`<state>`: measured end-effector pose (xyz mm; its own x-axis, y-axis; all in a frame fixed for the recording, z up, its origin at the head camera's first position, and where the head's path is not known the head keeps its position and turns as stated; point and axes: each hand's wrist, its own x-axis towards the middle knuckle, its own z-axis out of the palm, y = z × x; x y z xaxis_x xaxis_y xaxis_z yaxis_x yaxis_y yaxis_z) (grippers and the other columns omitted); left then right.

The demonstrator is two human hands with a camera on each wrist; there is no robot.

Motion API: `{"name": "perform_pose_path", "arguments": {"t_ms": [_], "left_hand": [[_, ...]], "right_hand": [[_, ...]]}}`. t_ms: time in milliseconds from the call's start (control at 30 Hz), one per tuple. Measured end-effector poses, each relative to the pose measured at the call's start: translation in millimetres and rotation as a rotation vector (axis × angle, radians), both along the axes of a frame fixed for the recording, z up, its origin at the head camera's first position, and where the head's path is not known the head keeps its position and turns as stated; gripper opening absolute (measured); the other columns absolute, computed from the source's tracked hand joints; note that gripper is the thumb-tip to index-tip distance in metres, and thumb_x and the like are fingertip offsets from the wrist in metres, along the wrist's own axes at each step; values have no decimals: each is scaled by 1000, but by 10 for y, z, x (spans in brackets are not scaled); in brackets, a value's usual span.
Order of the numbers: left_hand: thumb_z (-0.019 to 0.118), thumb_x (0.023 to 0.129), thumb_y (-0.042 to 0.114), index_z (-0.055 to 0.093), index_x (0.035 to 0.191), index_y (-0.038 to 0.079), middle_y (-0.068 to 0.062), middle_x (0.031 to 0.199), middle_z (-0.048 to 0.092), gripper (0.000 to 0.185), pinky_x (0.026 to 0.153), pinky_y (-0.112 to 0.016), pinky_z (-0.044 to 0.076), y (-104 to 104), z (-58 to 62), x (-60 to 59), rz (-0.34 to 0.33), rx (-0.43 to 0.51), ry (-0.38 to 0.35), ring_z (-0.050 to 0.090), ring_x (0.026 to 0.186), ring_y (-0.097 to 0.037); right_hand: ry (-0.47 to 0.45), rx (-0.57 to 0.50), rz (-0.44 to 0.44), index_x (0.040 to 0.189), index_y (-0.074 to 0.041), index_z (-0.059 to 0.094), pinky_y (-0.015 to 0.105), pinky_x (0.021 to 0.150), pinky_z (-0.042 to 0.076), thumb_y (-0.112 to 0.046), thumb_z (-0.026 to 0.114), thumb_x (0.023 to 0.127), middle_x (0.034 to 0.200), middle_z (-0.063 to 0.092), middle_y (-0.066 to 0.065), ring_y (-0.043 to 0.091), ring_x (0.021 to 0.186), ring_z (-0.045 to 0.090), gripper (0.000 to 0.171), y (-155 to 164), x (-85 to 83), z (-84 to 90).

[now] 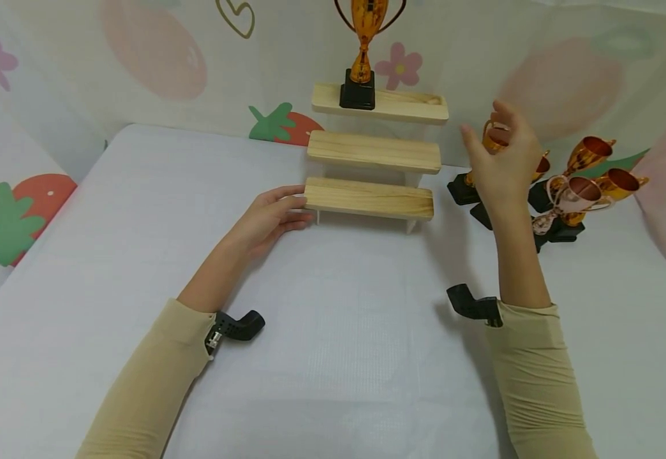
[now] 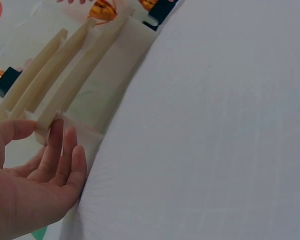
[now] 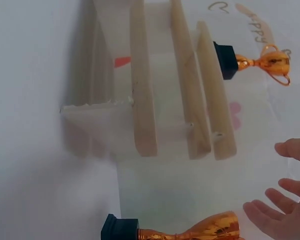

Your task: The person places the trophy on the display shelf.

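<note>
head view shows one tall shiny gold trophy cup on a black square base (image 1: 362, 57) already standing on the top step of the three-tier pale wooden stepped display stand (image 1: 374, 153); the middle and bottom steps carry nothing. a cluster of gold and rose-gold trophy cups on black bases (image 1: 568, 191) is left on the white cloth-covered table (image 1: 138, 223), some upright and at least one leaning or lying. judging from this, the work looks early, with one cup placed and the group to go.

left hand (image 1: 266, 220) lies at the left end of the bottom step, fingers nearly straight and only slightly spread; the fingertips (image 2: 55, 131) touch the end of the plank, the thumb above it, steadying rather than gripping. the stand is directly ahead of these fingers.

right hand (image 1: 502, 162) is raised off the table, fingers loosely spread and gently curved, holding nothing. the nearest gold cup of the cluster (image 3: 210, 229) sits just beyond and below its fingertips (image 3: 270, 197), not touching as far as can be seen; the stand lies off to the thumb side of that hand.
</note>
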<state>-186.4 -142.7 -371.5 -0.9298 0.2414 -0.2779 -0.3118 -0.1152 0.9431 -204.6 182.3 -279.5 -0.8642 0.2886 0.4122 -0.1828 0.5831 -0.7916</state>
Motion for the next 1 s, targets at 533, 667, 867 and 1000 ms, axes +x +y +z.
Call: {"name": "perform_pose_path", "arguments": {"t_ms": [533, 667, 867, 1000], "left_hand": [[48, 111, 9, 40, 158, -4, -15, 136, 54, 50, 82, -18, 57, -21, -17, 4, 4, 1, 3, 69, 90, -8], [47, 111, 9, 40, 158, -4, -14, 135, 55, 50, 82, -18, 57, -3, -8, 10, 1, -5, 3, 68, 91, -8], [47, 111, 10, 40, 158, -4, -12, 131, 56, 50, 83, -18, 57, 0, 0, 17, -3, -12, 11, 68, 91, -9], [47, 111, 10, 39, 158, -4, -12, 131, 57, 50, 83, -19, 57, -2, 5, 16, -6, -9, 13, 68, 91, -9]], "right_hand": [[-62, -6, -97, 154, -8, 51, 26, 111, 48, -25, 73, 102, 154, 50, 11, 23, 138, 53, 60, 87, -52, -32], [-81, -5, -114, 155, -9, 50, 26, 112, 47, -26, 73, 102, 155, 48, 9, 24, 140, 50, 60, 108, -52, -21], [-103, 25, -122, 155, -7, 49, 27, 112, 42, -27, 73, 101, 156, 47, 11, 27, 141, 45, 63, 103, -27, -9], [-176, 27, -128, 160, -9, 43, 27, 116, 41, -30, 71, 101, 159, 40, 13, 26, 145, 37, 68, 87, -25, -7]]}}
